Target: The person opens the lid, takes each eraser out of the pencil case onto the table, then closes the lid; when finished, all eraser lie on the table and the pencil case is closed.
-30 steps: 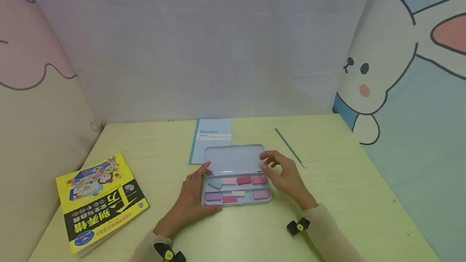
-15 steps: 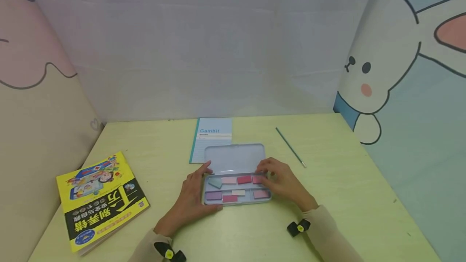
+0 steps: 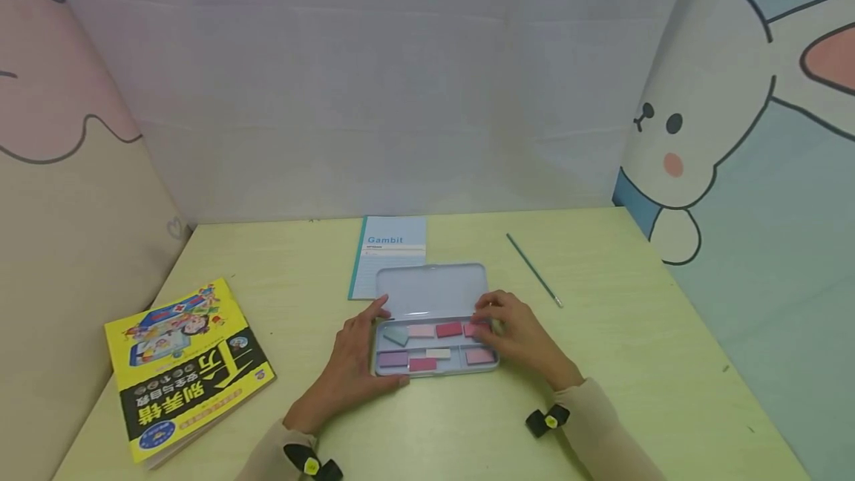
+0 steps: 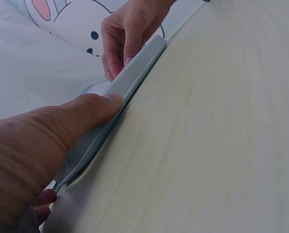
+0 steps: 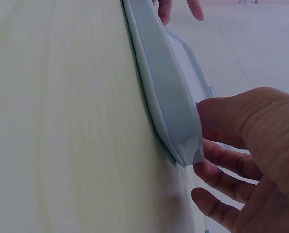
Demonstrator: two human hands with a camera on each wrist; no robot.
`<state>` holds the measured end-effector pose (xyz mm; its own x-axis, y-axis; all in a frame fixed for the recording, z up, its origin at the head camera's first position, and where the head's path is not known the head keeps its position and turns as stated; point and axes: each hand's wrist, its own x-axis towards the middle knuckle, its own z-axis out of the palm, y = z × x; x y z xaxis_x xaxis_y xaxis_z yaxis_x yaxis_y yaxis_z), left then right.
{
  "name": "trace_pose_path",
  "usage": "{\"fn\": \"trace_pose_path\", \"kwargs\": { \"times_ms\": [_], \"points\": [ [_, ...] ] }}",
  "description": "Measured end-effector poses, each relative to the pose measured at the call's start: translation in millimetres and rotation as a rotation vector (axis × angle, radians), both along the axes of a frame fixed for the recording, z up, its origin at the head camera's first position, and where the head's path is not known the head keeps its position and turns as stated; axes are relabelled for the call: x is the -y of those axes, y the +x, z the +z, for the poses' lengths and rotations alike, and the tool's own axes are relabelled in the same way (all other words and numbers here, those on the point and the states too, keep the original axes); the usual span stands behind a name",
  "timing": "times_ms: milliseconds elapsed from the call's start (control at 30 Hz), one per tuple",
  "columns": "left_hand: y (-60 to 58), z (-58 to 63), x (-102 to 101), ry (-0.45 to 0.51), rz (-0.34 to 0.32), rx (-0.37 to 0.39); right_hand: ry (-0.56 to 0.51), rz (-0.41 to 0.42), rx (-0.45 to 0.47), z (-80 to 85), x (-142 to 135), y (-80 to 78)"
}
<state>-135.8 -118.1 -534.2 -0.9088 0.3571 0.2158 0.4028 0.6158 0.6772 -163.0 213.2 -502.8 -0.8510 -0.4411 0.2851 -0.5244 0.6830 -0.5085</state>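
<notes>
A pale blue hinged case (image 3: 446, 373) lies with its lid up on the table, with small flat blocks in its compartments: pink, red, purple, white and teal. My left hand (image 3: 349, 362) grips its left end, thumb along the front edge and fingers round the far side; in the left wrist view the thumb (image 4: 98, 108) presses on the case wall. At the back right compartment my right hand (image 3: 524, 332) pinches a pink block (image 3: 470, 329) between thumb and fingertips, which partly cover it. In the right wrist view the other fingers (image 5: 222, 179) spread beside the case's end.
A light blue notebook (image 3: 394, 236) lies behind the case, its near edge behind the lid. A green pencil (image 3: 534, 269) rests at the back right. The thick yellow book (image 3: 190, 370) is at the left. Printed cloth panels border the table.
My right hand has come down and left from beside the lid to the back right pink block, and barely moves since. The left hand stays on the case.
</notes>
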Motion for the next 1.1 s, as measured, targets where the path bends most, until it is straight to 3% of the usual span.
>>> {"fn": "trace_pose_path", "kwargs": {
  "times_ms": [300, 700, 800, 1100],
  "points": [
    [-0.2, 0.2, 0.0, -0.011, 0.0, 0.007, 0.025, -0.027, 0.037, 0.6, 1.1, -0.2],
    [-0.1, -1.4, 0.5, -0.006, 0.0, 0.005, -0.086, -0.071, 0.177, -4.8, -1.4, -4.6],
    [-0.6, -1.9, 0.4, -0.009, -0.003, -0.001, -0.111, -0.09, 0.17, -4.2, 0.1, -3.5],
    [-0.2, -2.1, 0.9, -0.017, 0.004, 0.005, -0.089, -0.082, 0.033, -3.5, 2.4, -0.9]
  ]
}}
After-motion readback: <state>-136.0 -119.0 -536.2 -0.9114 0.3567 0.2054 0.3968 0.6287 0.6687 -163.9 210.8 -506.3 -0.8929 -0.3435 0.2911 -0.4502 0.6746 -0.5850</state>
